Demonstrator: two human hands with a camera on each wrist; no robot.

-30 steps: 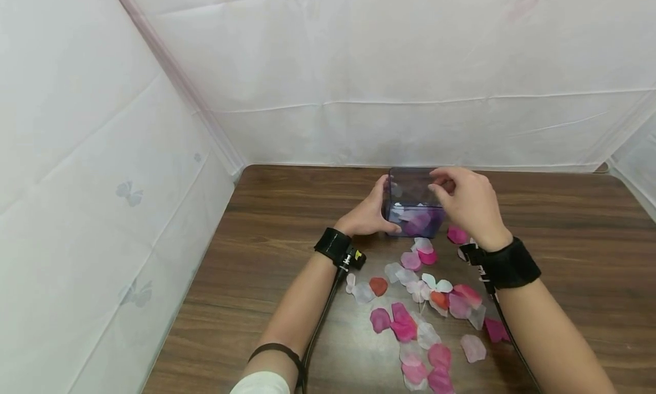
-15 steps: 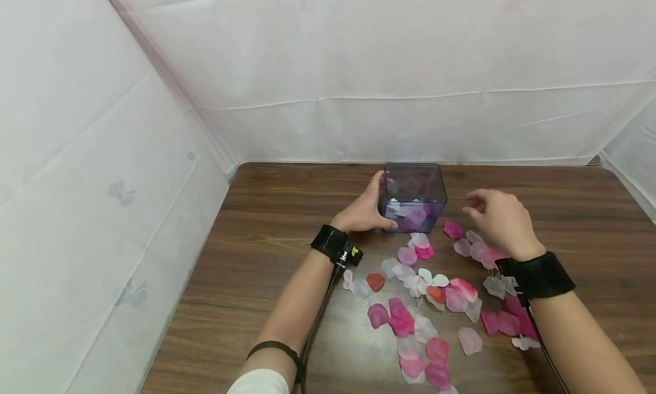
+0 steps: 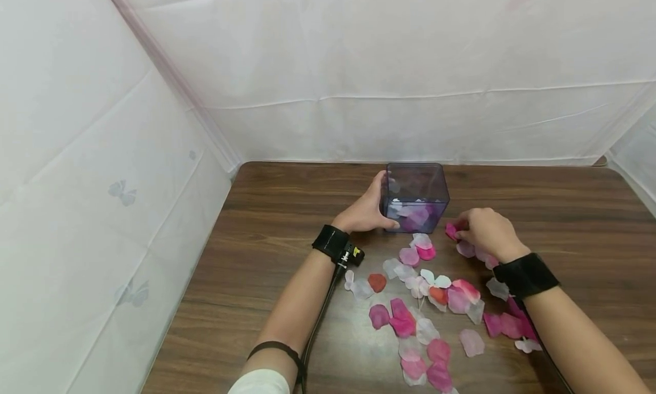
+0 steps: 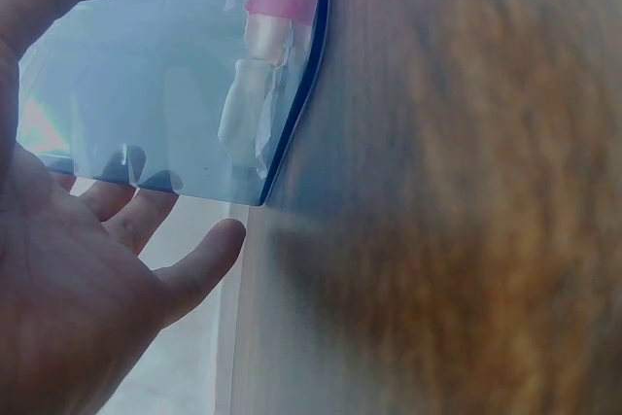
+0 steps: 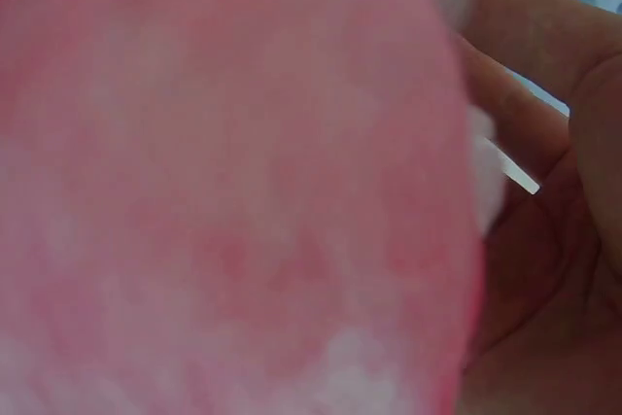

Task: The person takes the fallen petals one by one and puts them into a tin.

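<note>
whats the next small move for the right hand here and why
Probably pinch the pink petal and lift it toward the box. The right hand is curled down on the table with fingertips at that petal, the box already holds petals, and the left hand steadies its side.

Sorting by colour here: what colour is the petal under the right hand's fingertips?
Deep pink, clearest in the head view: petal by the right hand.

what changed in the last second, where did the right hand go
The right hand left the top of the clear box, swung out to the right, then dropped to the table, where its fingers now curl onto a pink petal beside the box. The left hand stayed against the box's left side; the box did not move.
</note>
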